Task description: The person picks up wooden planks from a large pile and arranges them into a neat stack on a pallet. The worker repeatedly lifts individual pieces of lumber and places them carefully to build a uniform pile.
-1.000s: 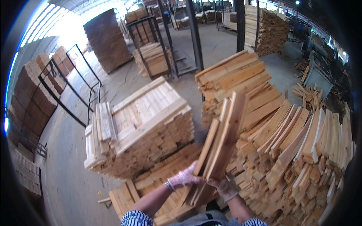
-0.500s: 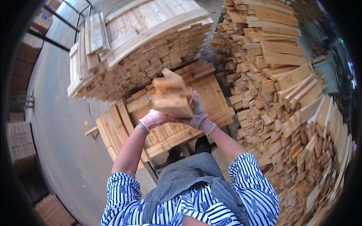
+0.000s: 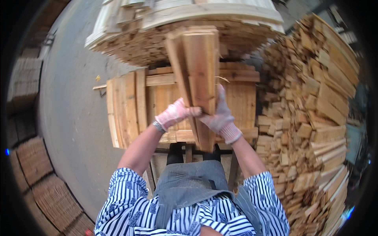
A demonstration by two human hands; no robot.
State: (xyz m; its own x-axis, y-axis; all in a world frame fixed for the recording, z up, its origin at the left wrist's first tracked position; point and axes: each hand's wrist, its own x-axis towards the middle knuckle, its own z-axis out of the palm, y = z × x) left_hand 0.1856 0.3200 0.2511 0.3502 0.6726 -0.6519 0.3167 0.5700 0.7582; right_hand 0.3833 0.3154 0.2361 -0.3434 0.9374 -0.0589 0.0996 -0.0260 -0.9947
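Between my two gloved hands I hold a bundle of wooden boards (image 3: pixel 201 74), raised above the work table and standing lengthwise away from me. My left hand (image 3: pixel 179 113), in a pink and white glove, is closed on the bundle's left side, its thumb across the boards. My right hand (image 3: pixel 221 116) grips the right side, with its fingers stretched along the edge. One board on the left splays apart from the rest. Underneath lies a wooden panel (image 3: pixel 163 94) of planks with cross battens, partly hidden by the bundle.
Several loose planks (image 3: pixel 130 106) lie at the table's left end. Beyond the table stands a tall stack of pale boards (image 3: pixel 220 15). A big heap of wood pieces (image 3: pixel 299 129) rises close on the right. Board stacks (image 3: pixel 55 196) line the far left across the grey floor (image 3: pixel 82 94).
The bundle has swung from lying crosswise to pointing away from me, and its boards are closer together. My view has turned, so the panel now sits straight in front.
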